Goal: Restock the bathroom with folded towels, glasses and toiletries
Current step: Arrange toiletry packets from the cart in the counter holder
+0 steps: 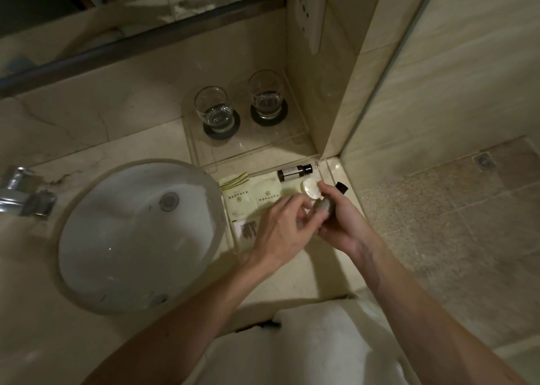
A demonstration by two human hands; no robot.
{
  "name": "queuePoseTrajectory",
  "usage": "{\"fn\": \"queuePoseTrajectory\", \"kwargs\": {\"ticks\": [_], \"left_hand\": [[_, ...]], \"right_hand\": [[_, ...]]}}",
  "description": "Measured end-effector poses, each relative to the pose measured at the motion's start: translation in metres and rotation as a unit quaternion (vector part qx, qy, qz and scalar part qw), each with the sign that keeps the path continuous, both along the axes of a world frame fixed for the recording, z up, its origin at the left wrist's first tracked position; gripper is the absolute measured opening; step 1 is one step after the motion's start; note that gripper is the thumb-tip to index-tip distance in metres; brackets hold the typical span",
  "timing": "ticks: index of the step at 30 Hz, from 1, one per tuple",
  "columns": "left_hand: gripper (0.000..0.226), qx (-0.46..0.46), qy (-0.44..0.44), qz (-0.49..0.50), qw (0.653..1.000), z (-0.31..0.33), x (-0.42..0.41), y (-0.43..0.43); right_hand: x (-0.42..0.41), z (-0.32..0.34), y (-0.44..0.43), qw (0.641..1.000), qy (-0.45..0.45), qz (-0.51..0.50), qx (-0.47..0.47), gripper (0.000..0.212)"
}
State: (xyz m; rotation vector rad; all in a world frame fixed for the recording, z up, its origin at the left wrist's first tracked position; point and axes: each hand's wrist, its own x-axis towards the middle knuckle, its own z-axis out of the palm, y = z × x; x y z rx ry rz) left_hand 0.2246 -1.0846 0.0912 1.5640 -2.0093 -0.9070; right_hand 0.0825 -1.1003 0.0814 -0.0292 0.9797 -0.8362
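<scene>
Head view, bottle [323, 207] gripped in right hand [342, 225] fingers [333, 193]

A single wide-angle camera, worn on the person's head, gives the only view. It looks forward and steeply down onto the marble worktop [35, 297] from close above. Both bare forearms rise from the bottom edge, and the left hand [280, 226] and right hand [342, 221] meet on a small grey item [323, 206] just right of centre. The round sink [122, 238] fills the left middle, with the faucet [20, 191] cut by the left edge. Farther off, toward the top, two glasses [214, 109] stand below the mirror [117, 1]. The shower floor [438, 223] takes the right side. The lens bends the mirror's frame and the wall edges into slants.
</scene>
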Motion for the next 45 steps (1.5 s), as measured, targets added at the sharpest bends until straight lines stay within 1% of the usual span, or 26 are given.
{"fn": "queuePoseTrajectory", "kwargs": {"ticks": [1, 3, 6, 9, 11, 12, 13, 14, 15, 16, 17, 18, 20, 23, 27, 29, 31, 35, 39, 43, 45], "left_hand": [[0.035, 0.017, -0.005, 0.010, 1.000, 0.002, -0.006, 0.004], [0.040, 0.032, -0.017, 0.036, 0.999, 0.003, -0.013, 0.007], [0.043, 0.026, -0.049, 0.032, 0.998, 0.000, -0.016, 0.005], [0.036, 0.007, -0.090, -0.009, 0.996, 0.000, -0.013, 0.005], [0.035, -0.005, -0.100, -0.037, 0.994, 0.001, -0.006, 0.004], [0.036, -0.006, -0.106, -0.054, 0.993, 0.002, 0.000, 0.003], [0.038, -0.004, -0.121, -0.070, 0.990, 0.000, 0.007, 0.000], [0.039, -0.002, -0.142, -0.082, 0.986, -0.002, 0.015, -0.003], [0.039, -0.002, -0.166, -0.088, 0.982, -0.005, 0.024, -0.008], [0.039, -0.004, -0.188, -0.088, 0.978, -0.008, 0.032, -0.013], [0.040, -0.006, -0.206, -0.087, 0.975, -0.010, 0.037, -0.020], [0.040, -0.012, -0.220, -0.086, 0.972, -0.012, 0.040, -0.026], [0.040, -0.027, -0.250, -0.090, 0.964, -0.015, 0.038, -0.040], [0.039, -0.035, -0.295, -0.107, 0.949, -0.020, 0.030, -0.056], [0.037, -0.034, -0.318, -0.115, 0.941, -0.028, 0.026, -0.064], [0.035, -0.041, -0.321, -0.113, 0.939, -0.030, 0.025, -0.066], [0.036, -0.042, -0.320, -0.109, 0.940, -0.029, 0.024, -0.068], [0.036, -0.051, -0.315, -0.111, 0.941, -0.028, 0.024, -0.067], [0.035, -0.043, -0.303, -0.101, 0.946, -0.031, 0.028, -0.070], [0.035, -0.043, -0.299, -0.106, 0.947, -0.033, 0.029, -0.074], [0.035, -0.042, -0.298, -0.108, 0.947, -0.034, 0.029, -0.075]], "right_hand": [[0.001, 0.001, 0.001, 1.000, -0.020, -0.008, 0.003, 0.036], [0.004, 0.004, 0.002, 0.998, -0.048, -0.027, 0.017, 0.036], [0.002, 0.003, 0.003, 0.997, -0.048, -0.056, 0.035, 0.029], [0.005, 0.002, 0.005, 0.998, -0.027, -0.058, 0.025, 0.024], [0.006, 0.003, 0.005, 0.998, -0.002, -0.066, 0.014, 0.027], [0.005, 0.003, 0.005, 0.997, 0.028, -0.071, 0.007, 0.029], [0.003, 0.004, 0.003, 0.994, 0.077, -0.078, -0.002, 0.029], [0.000, 0.006, 0.002, 0.986, 0.145, -0.086, -0.012, 0.027], [-0.002, 0.007, 0.001, 0.969, 0.230, -0.091, -0.021, 0.024], [-0.005, 0.008, -0.001, 0.944, 0.314, -0.097, -0.027, 0.022], [-0.008, 0.006, -0.002, 0.919, 0.379, -0.099, -0.033, 0.022], [-0.011, 0.003, -0.003, 0.902, 0.418, -0.098, -0.041, 0.022], [-0.013, -0.004, -0.005, 0.881, 0.464, -0.080, -0.056, 0.018], [-0.014, -0.020, -0.007, 0.839, 0.539, -0.010, -0.072, 0.022], [-0.012, -0.027, -0.019, 0.796, 0.594, 0.056, -0.103, 0.040], [-0.011, -0.028, -0.028, 0.773, 0.619, 0.082, -0.111, 0.044], [-0.009, -0.031, -0.037, 0.760, 0.633, 0.096, -0.110, 0.044], [-0.006, -0.028, -0.045, 0.753, 0.641, 0.116, -0.098, 0.042], [0.000, -0.024, -0.043, 0.708, 0.683, 0.127, -0.127, 0.039], [0.000, -0.030, -0.045, 0.680, 0.705, 0.117, -0.164, 0.028], [0.000, -0.029, -0.051, 0.660, 0.721, 0.121, -0.172, 0.029]]}}
